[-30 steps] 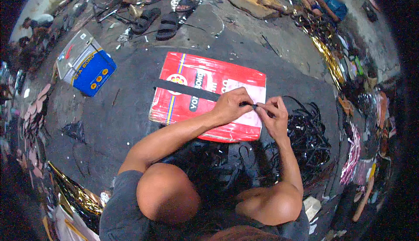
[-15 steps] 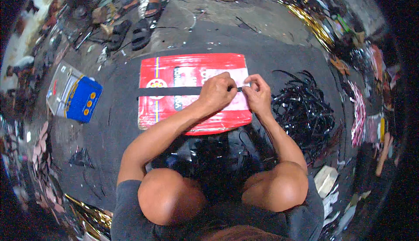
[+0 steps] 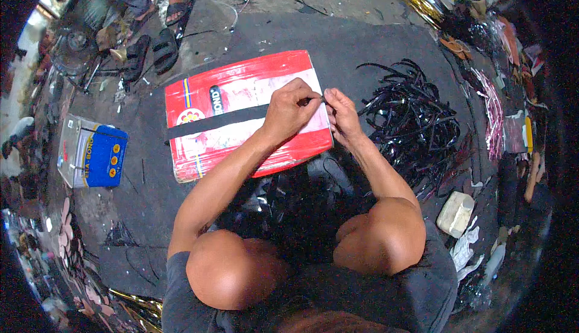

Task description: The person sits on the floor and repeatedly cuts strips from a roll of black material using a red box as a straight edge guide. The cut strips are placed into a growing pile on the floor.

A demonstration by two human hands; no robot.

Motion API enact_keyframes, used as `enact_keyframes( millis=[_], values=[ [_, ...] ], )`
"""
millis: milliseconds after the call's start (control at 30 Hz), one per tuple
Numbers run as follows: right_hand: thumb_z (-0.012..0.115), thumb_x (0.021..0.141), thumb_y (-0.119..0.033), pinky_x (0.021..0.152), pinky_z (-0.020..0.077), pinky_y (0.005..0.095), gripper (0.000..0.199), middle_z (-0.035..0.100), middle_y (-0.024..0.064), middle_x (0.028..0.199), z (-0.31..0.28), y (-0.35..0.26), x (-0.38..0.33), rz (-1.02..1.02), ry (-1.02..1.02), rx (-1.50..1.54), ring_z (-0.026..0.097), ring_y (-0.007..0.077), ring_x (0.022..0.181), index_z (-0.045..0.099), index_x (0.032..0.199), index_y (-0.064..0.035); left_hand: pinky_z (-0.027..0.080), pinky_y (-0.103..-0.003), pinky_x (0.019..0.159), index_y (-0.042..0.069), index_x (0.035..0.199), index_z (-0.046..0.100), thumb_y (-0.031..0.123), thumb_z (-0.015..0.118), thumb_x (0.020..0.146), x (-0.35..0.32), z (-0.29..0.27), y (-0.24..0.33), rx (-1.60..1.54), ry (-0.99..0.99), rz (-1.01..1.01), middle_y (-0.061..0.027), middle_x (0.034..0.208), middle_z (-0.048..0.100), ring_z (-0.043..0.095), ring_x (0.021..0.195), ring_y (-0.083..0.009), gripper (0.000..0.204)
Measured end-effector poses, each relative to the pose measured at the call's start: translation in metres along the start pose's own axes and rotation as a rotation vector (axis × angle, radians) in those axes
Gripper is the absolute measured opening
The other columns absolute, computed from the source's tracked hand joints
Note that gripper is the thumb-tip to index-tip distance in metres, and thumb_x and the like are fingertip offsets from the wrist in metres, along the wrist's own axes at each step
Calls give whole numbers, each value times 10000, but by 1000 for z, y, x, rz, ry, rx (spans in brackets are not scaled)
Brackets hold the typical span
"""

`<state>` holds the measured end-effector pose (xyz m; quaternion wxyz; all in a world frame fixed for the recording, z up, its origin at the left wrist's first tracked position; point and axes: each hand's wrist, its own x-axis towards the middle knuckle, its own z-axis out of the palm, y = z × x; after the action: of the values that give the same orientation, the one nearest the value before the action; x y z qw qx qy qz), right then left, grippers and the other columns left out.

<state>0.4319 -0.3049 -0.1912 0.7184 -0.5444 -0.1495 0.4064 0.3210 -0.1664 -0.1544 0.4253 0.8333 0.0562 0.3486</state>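
A flat red and white panel (image 3: 295,146), flattened tin or board, lies in front of my knees. Across it runs a black strip (image 3: 220,120), from the left edge until it passes beneath my left hand (image 3: 288,111). That hand rests on the panel with thumb and forefinger pinched on the strip's right end. Just past the panel's right edge, my right hand (image 3: 344,116) pinches the same end, its fingertips close to the left ones. The exact tip is mostly covered by my fingers.
Right of the panel lies a heap of glossy black strips (image 3: 413,122). A blue and clear container (image 3: 108,155) stands at the left. Sandals (image 3: 164,52) and a person's foot (image 3: 176,10) are at the far left. A whitish block (image 3: 455,214) sits by my right knee.
The panel appears farther left and turned, its right side now farther away. Both hands stay at its right edge, still pinching the strip. The whole view has shifted a little.
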Motion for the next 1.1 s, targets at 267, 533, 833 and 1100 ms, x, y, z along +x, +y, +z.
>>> enact_keyframes(
  millis=[267,533,833,1100],
  values=[
    [569,1001,-368,625,517,482,359,661,181,733,29,-48,26,-489,267,-1064,669,390,664,590,904,-23,525,-310,618,13,809,739,35,739,785,0,-2,-2,-29,-18,-5,-91,773,666,652,671,-186,32],
    [570,971,-204,786,500,556,224,674,266,923,-30,17,48,-349,384,-1063,650,484,934,584,991,19,519,-308,609,5,821,745,32,733,780,0,-7,-3,-39,-56,-22,-91,771,670,650,654,-185,51],
    [499,1009,-300,793,520,559,293,699,261,999,-134,55,30,0,611,-1478,665,483,945,575,1087,-28,529,-309,618,1,829,745,30,728,798,1,-9,-4,-77,-45,15,-91,781,673,655,668,-170,46],
    [496,1042,-289,680,513,434,291,676,180,795,28,-37,28,-455,155,-826,666,337,701,590,1039,-14,522,-290,621,18,806,737,20,749,787,-6,-9,-8,-83,-34,-29,-78,794,681,655,691,-157,23]
  ],
)
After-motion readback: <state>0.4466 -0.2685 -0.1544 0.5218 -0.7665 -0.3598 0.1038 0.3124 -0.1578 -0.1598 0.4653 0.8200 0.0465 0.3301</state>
